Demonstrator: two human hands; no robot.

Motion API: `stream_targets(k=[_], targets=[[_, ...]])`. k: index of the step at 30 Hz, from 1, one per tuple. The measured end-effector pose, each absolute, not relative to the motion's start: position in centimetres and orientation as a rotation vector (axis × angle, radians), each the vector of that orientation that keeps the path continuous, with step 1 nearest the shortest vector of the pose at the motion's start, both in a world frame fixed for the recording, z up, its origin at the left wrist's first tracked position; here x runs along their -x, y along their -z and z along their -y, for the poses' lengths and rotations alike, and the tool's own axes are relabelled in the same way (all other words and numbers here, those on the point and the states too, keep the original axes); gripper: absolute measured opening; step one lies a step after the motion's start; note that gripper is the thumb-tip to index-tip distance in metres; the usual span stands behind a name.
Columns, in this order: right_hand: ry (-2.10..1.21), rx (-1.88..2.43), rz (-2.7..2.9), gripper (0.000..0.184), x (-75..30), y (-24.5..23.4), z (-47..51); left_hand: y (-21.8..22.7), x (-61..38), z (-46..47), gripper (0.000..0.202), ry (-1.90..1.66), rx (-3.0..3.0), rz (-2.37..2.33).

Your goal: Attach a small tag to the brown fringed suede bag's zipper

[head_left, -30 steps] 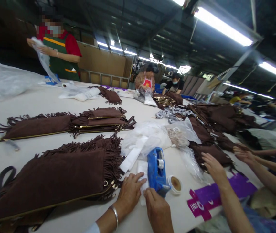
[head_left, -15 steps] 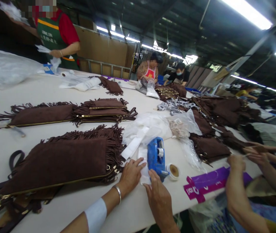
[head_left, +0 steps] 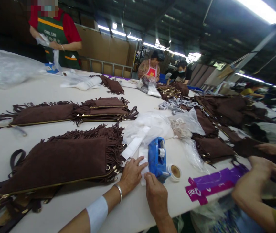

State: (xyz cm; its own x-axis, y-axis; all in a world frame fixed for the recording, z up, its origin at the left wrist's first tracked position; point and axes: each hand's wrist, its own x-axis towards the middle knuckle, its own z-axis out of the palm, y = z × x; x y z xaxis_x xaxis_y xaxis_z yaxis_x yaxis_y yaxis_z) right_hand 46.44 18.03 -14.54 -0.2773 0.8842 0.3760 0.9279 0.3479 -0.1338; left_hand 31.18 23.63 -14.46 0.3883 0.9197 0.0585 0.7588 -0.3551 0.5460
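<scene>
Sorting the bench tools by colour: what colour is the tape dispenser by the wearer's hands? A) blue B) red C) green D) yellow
A: the tape dispenser is blue plastic, standing on the white table just beyond the right hand and beside the left hand.

White letters on the purple strip at the table's near edge read roughly "rall" (upside down and partly cut off). The green apron of the person across the table carries a line of print too small to read.
</scene>
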Motion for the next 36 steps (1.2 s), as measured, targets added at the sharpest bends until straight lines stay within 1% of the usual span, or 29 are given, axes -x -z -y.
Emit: stream_targets(k=[2,7,9,11,13,16,18,20,22,25,27,29,33,36], targets=[[0.17,1.563,2.24,0.026,-46.5,14.5,-17.7,14.6,-31.3,-23.6,0.062,-0.49,-2.229,-1.46],[0.174,1.513,2.234,0.027,-46.6,13.9,-15.3,14.9,-31.4,-23.7,0.064,-0.498,-2.268,-1.469],[0.145,1.478,2.235,0.027,-46.7,12.9,-13.6,15.0,-31.4,-23.8,0.061,-0.499,-2.273,-1.479],[-0.033,1.437,2.24,0.026,-46.7,11.3,-12.0,15.0,-31.5,-23.9,0.049,-0.502,-2.256,-1.486],[-0.377,1.417,2.208,0.023,-46.8,9.0,-10.9,14.7,-31.3,-24.2,0.041,-0.5,-2.228,-1.44],[-0.868,1.506,2.019,0.019,-46.5,5.5,-11.0,13.2,-29.9,-24.1,0.048,-0.554,-2.08,-1.335],[-1.055,1.581,1.912,0.023,-46.0,3.7,-11.7,11.1,-28.2,-23.3,0.048,-0.718,-1.879,-1.34],[-1.203,1.574,1.884,0.028,-45.2,2.8,-12.5,8.3,-26.1,-21.5,0.042,-0.894,-1.654,-1.321],[-1.329,1.493,1.906,0.031,-44.2,2.5,-13.1,5.7,-24.1,-18.7,0.04,-0.905,-1.427,-1.213],[-1.417,1.36,1.982,0.032,-41.7,3.0,-13.9,3.8,-21.2,-14.2,0.042,-0.697,-1.07,-1.12],[-1.412,1.335,2.012,0.033,-39.4,3.5,-14.4,4.1,-19.0,-11.9,0.035,-0.681,-0.873,-1.184],[-1.461,1.323,2.004,0.034,-36.5,4.2,-14.6,4.8,-16.5,-9.8,0.027,-0.761,-0.759,-1.291],[-1.802,1.193,1.857,0.038,-30.1,5.6,-13.3,6.2,-11.7,-5.4,0.014,-0.883,-0.66,-1.523],[-1.917,1.161,1.869,0.029,-25.8,6.4,-12.2,6.6,-9.0,-2.1,0.015,-0.951,-0.627,-1.561]])
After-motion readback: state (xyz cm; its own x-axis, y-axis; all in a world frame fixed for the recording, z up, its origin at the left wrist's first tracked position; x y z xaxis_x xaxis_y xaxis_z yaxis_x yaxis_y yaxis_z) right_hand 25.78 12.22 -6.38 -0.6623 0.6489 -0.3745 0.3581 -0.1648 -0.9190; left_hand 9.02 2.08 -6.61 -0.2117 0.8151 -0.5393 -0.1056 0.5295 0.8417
